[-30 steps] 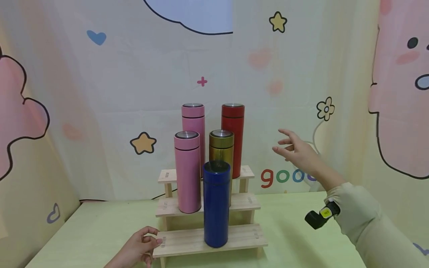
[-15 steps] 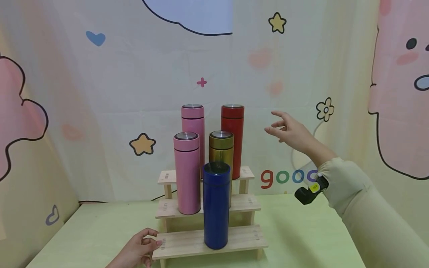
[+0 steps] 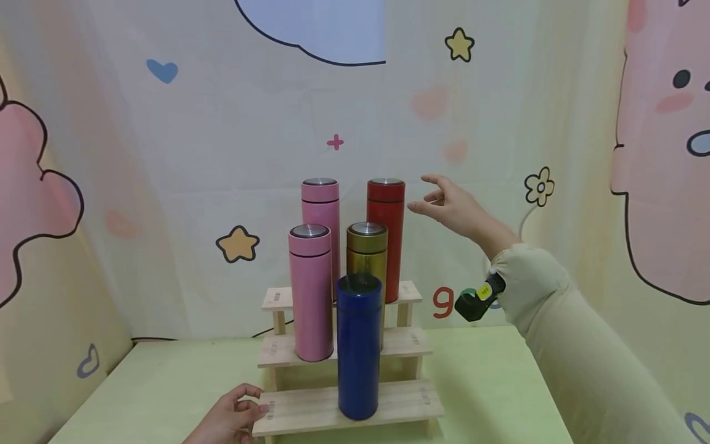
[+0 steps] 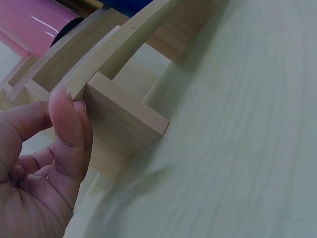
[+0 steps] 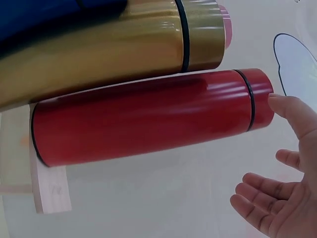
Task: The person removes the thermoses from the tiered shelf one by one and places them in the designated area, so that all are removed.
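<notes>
A three-step wooden stand point(image 3: 302, 407) bears several upright thermos bottles. On the top step are a pink thermos point(image 3: 320, 213) and a red thermos point(image 3: 395, 246). The middle step carries another pink thermos point(image 3: 310, 302) and a gold thermos point(image 3: 366, 262), partly hidden by the blue thermos point(image 3: 358, 357) on the lowest step. My left hand point(image 3: 228, 416) pinches the left end of the lowest step, thumb point(image 4: 67, 119) at its corner in the left wrist view. My right hand point(image 3: 452, 206), fingers spread and holding nothing, hovers right of the red thermos's lid; the thumb overlaps the lid in the right wrist view.
The stand rests on a pale green tabletop point(image 3: 477, 382). Behind it hangs a cartoon-printed cloth backdrop point(image 3: 222, 142), which also runs along both sides. A dark cable point(image 3: 155, 338) lies along the table's back edge.
My right hand has moved left and upward, from well right of the stand to beside the red thermos's lid. The left hand keeps its place on the lowest step.
</notes>
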The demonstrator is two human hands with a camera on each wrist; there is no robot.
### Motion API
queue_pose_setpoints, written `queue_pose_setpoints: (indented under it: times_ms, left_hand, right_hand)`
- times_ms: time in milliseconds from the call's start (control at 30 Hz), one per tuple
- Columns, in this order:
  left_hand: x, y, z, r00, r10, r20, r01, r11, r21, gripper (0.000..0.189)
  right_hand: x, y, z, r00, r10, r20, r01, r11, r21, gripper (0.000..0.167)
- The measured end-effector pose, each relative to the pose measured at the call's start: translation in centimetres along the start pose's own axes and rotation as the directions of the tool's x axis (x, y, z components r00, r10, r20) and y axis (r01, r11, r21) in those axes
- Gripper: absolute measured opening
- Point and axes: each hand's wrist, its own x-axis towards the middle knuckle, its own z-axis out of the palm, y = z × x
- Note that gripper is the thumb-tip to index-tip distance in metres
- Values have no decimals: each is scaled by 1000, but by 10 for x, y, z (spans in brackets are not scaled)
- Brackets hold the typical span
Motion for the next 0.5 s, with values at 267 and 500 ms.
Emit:
queue_pose_setpoints:
  times_ms: [267,500]
  left_hand:
    - [1,-3,-4,999,16,35,-14,999,-45,21]
    - [2,-4,-5,999,24,39,-21,998,-63,19]
  right_hand:
    - [12,-5,16,1000,14,12,-15,996,86,82]
    - [19,-10,26,1000,7,22,-10,989,145,85]
